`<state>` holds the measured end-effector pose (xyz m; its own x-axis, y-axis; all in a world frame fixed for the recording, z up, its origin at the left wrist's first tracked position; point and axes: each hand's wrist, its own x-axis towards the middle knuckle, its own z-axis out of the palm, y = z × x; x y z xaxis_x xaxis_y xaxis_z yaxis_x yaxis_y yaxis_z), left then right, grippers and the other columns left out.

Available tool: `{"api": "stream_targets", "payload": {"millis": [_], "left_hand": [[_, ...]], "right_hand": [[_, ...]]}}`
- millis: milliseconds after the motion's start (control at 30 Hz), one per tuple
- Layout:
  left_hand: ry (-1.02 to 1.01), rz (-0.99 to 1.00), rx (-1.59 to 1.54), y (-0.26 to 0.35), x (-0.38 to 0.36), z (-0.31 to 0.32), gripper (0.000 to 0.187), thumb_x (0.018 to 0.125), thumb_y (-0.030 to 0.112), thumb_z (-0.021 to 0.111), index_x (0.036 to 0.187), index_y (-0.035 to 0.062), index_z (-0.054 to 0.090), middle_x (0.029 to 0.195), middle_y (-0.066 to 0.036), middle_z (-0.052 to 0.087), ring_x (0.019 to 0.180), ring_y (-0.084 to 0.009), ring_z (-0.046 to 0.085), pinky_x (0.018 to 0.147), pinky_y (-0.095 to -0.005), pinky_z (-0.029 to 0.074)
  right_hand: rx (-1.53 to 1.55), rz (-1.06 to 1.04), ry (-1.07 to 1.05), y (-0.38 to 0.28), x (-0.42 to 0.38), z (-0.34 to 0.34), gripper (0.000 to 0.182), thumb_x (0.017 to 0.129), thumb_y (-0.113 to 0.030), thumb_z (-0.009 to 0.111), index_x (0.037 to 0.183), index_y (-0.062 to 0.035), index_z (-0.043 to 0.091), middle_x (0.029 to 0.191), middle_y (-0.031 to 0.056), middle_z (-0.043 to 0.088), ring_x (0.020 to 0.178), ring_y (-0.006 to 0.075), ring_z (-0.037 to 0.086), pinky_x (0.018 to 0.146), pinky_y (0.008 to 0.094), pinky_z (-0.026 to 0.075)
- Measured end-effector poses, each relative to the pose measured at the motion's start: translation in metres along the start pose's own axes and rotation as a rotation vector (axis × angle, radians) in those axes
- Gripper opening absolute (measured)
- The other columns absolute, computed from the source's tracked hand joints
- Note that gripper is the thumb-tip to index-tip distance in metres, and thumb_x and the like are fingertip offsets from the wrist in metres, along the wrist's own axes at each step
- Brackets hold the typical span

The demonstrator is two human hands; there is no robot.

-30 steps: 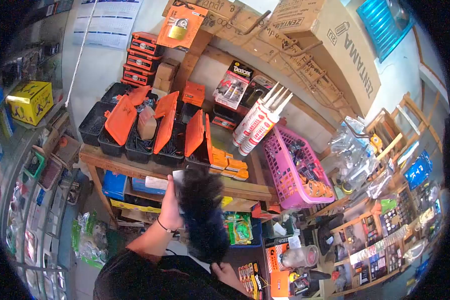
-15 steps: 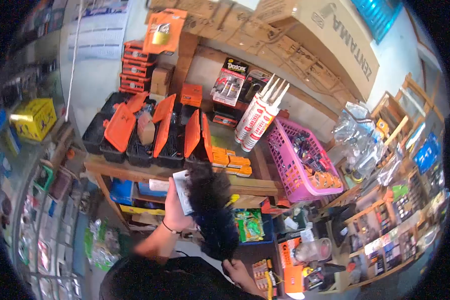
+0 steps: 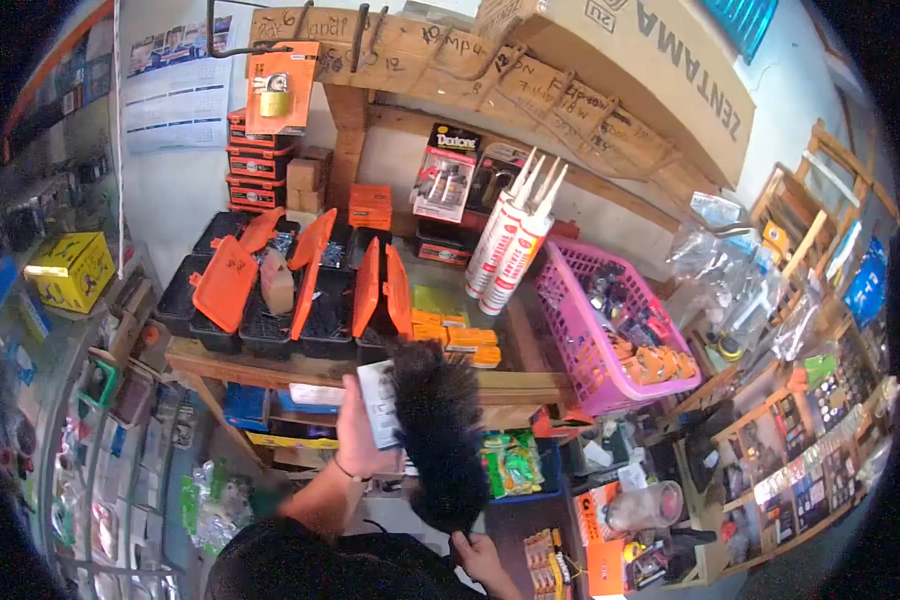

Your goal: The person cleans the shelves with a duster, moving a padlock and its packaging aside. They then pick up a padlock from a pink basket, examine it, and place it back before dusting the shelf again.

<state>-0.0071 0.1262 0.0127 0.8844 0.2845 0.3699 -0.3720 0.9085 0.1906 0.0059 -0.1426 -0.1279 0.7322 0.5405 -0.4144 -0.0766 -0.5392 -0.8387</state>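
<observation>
A white card or box with dark print (image 3: 378, 402) is gripped in my left hand (image 3: 358, 438), upright in front of the shelf edge. My right hand (image 3: 477, 560) is closed round the lower end of a black fluffy duster (image 3: 438, 440). The duster's bristles stand upright beside the white card and overlap its right edge. Just beyond, on the wooden shelf (image 3: 530, 388), are black bins with orange lids (image 3: 228, 285) and small orange-yellow packs (image 3: 456, 335).
White sealant tubes (image 3: 515, 250) stand behind, left of a pink basket (image 3: 620, 330) of small packets. A padlock pack (image 3: 275, 95) hangs from a hook. A large carton (image 3: 650, 70) lies above. Glass shelving (image 3: 90, 450) runs along the left.
The view has shifted slightly. My left hand with the white card and my right hand with the duster both appear a little lower and further right.
</observation>
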Motion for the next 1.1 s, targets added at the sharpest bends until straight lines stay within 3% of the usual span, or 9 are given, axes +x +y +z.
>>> {"api": "stream_targets", "payload": {"millis": [33, 100, 267, 400, 433, 700, 833, 900, 1100], "left_hand": [[0.075, 0.010, 0.085, -0.002, 0.002, -0.002, 0.066, 0.086, 0.056, 0.025, 0.130, 0.0069, 0.031, 0.130, -0.014, 0.037, 0.120, -0.0301, 0.036, 0.100, -0.0463, 0.025], [0.171, 0.301, 1.949, -0.003, -0.011, -0.070, 0.066, 0.086, 0.056, 0.024, 0.130, 0.0067, 0.031, 0.130, -0.015, 0.037, 0.119, -0.0307, 0.037, 0.100, -0.0466, 0.026], [0.103, 0.038, -0.026, 0.000, 0.002, 0.001, 0.055, 0.087, 0.041, 0.036, 0.129, 0.0069, 0.031, 0.127, -0.015, 0.039, 0.113, -0.0304, 0.042, 0.096, -0.0459, 0.032], [0.259, 0.020, 0.665, -0.008, 0.006, -0.006, 0.050, 0.090, 0.043, 0.028, 0.117, 0.0024, 0.040, 0.114, -0.018, 0.049, 0.095, -0.0297, 0.055, 0.069, -0.0442, 0.051], [0.008, -0.025, 0.042, -0.008, 0.009, -0.002, 0.049, 0.090, 0.040, 0.028, 0.119, 0.0028, 0.038, 0.115, -0.018, 0.048, 0.094, -0.0302, 0.055, 0.071, -0.0432, 0.051], [-0.163, -0.034, -0.097, -0.008, -0.001, -0.008, 0.060, 0.088, 0.049, 0.028, 0.127, 0.0023, 0.032, 0.123, -0.016, 0.043, 0.107, -0.0317, 0.046, 0.087, -0.0509, 0.039], [0.231, 0.055, 0.032, -0.008, -0.006, 0.002, 0.064, 0.087, 0.053, 0.027, 0.128, 0.0039, 0.032, 0.126, -0.016, 0.040, 0.114, -0.0311, 0.042, 0.094, -0.0462, 0.034], [-0.372, -0.124, -0.193, -0.004, 0.013, -0.030, 0.065, 0.086, 0.053, 0.028, 0.128, 0.0042, 0.031, 0.125, -0.019, 0.041, 0.110, -0.0347, 0.044, 0.090, -0.0498, 0.037], [0.096, 0.030, -0.025, -0.007, -0.013, 0.009, 0.062, 0.087, 0.052, 0.026, 0.127, 0.0042, 0.034, 0.125, -0.017, 0.041, 0.114, -0.0293, 0.043, 0.095, -0.0450, 0.034]], "right_hand": [[0.022, 0.003, -0.021, -0.010, -0.002, 0.005, 0.044, 0.084, -0.038, 0.052, 0.067, 0.0019, 0.058, 0.050, 0.0084, 0.052, 0.050, 0.0149, 0.048, 0.051, 0.0325, 0.041], [-0.343, -0.133, -0.171, -0.028, -0.009, 0.009, 0.044, 0.083, -0.038, 0.054, 0.063, 0.0012, 0.056, 0.048, 0.0089, 0.049, 0.048, 0.0138, 0.046, 0.049, 0.0321, 0.040], [-0.085, -0.102, 0.023, -0.006, 0.002, 0.006, 0.040, 0.083, -0.033, 0.053, 0.064, 0.0023, 0.055, 0.054, 0.0176, 0.052, 0.046, 0.0222, 0.044, 0.048, 0.0354, 0.040], [-0.444, -0.205, -0.175, -0.029, -0.012, -0.004, 0.039, 0.087, -0.033, 0.048, 0.067, -0.0006, 0.056, 0.056, -0.0001, 0.051, 0.051, 0.0113, 0.047, 0.048, 0.0304, 0.038], [-0.222, -0.160, -0.069, -0.029, -0.012, -0.004, 0.039, 0.087, -0.033, 0.048, 0.067, -0.0001, 0.056, 0.056, 0.0004, 0.052, 0.051, 0.0112, 0.046, 0.049, 0.0307, 0.038], [0.046, -0.039, -0.035, -0.021, -0.016, -0.013, 0.039, 0.087, -0.033, 0.048, 0.064, -0.0011, 0.054, 0.054, 0.0010, 0.050, 0.049, 0.0121, 0.046, 0.047, 0.0306, 0.037], [-0.219, -0.142, -0.047, -0.038, -0.029, -0.010, 0.038, 0.087, -0.029, 0.049, 0.059, -0.0033, 0.049, 0.049, -0.0011, 0.042, 0.046, 0.0090, 0.040, 0.044, 0.0259, 0.032], [-0.390, -0.175, -0.150, -0.009, -0.017, -0.012, 0.038, 0.088, -0.028, 0.048, 0.058, -0.0039, 0.049, 0.049, -0.0024, 0.042, 0.046, 0.0085, 0.039, 0.043, 0.0256, 0.031], [-0.182, -0.110, -0.084, -0.019, -0.030, -0.010, 0.046, 0.085, -0.036, 0.051, 0.058, 0.0006, 0.047, 0.048, 0.0069, 0.042, 0.048, 0.0116, 0.043, 0.045, 0.0316, 0.035]]}}
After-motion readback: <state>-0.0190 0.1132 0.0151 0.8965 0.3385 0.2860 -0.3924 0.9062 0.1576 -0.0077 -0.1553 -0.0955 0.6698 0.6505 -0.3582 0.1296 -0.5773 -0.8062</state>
